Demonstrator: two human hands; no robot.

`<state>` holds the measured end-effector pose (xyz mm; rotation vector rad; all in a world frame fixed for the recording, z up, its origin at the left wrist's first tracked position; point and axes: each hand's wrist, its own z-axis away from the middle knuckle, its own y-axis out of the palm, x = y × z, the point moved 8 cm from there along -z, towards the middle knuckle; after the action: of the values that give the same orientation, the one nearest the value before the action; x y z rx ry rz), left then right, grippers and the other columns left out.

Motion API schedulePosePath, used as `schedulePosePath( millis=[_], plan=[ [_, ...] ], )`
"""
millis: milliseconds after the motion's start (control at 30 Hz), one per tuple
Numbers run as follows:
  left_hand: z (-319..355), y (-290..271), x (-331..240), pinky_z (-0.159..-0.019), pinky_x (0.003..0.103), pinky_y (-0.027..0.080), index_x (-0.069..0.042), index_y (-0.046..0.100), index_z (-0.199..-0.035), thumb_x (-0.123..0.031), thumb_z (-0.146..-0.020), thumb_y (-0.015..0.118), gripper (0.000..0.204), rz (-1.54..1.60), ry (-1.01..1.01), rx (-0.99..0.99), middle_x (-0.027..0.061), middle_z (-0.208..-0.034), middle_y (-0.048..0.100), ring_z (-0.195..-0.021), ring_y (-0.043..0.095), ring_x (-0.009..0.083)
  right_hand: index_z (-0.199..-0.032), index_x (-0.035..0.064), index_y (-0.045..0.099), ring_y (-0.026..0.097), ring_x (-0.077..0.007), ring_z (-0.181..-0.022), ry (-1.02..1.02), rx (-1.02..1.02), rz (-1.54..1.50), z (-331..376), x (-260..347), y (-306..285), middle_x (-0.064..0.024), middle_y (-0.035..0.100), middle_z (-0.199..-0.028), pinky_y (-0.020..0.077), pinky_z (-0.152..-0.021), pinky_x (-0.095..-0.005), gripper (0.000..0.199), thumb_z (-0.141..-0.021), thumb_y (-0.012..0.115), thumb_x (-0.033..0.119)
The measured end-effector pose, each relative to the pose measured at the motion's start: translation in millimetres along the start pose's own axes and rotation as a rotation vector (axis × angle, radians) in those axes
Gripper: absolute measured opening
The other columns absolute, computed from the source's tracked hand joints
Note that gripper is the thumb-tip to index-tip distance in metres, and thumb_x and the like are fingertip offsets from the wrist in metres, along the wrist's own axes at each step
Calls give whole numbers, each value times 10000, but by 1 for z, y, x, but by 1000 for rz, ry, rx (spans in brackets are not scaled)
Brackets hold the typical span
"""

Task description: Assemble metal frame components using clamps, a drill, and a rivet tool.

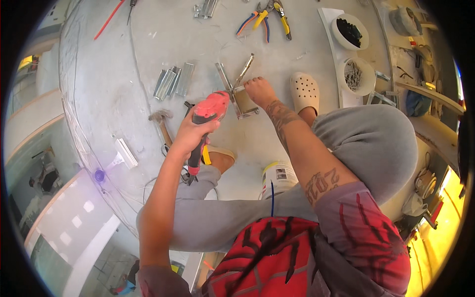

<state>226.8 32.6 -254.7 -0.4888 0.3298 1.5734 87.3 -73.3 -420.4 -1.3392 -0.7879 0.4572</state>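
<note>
My left hand (192, 132) is wrapped round the grip of a red and black power drill (213, 105). The drill's front end meets a small metal bracket (246, 105) on the floor, and the tip itself is hard to make out. This bracket has a boxy lower part and two narrow arms spreading away from me in a V. On its right side, my right hand (261, 92) has its fingers closed over the metal, steadying it against the floor. A hammer (162, 119) lies left of the drill, partly hidden behind my left arm.
Several loose metal channel pieces (173, 81) lie left of the bracket. Pliers (262, 17) rest farther off. At right stand a bowl of black screws (349, 32) and a bowl of nails (353, 76). A white bucket (278, 175) stands by my legs; one clog (304, 91) is beside my right hand.
</note>
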Motion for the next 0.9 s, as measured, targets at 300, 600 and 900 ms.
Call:
schedulePosePath(
  millis=[300, 600, 900],
  plan=[
    [44, -25, -30, -565, 272, 510, -43, 478, -1334, -154, -735, 758, 670, -15, 24, 45, 53, -1054, 604, -781, 579, 124, -829, 104, 672, 681, -224, -797, 6, -41, 8, 2, 3, 0, -66, 695, -781, 507, -759, -362, 75, -782, 614, 98],
    [355, -184, -13, -479, 262, 459, 67, 466, -1266, -349, -631, 819, 837, 53, 502, -269, 104, -969, 589, -601, 538, 129, -989, 111, 679, 641, -260, -956, 193, 25, 107, 1, -8, -26, -95, 660, -933, 470, -887, -394, 206, -799, 620, 163],
    [423, -170, 283, -533, 262, 492, -45, 383, -1408, -165, -703, 738, 800, 412, 384, -843, 136, -1356, 460, -700, 587, 148, -1066, 99, 625, 552, -196, -608, 204, -493, -759, -29, 74, -222, -88, 569, -712, 473, -585, -341, 278, -820, 685, 212]
  ],
)
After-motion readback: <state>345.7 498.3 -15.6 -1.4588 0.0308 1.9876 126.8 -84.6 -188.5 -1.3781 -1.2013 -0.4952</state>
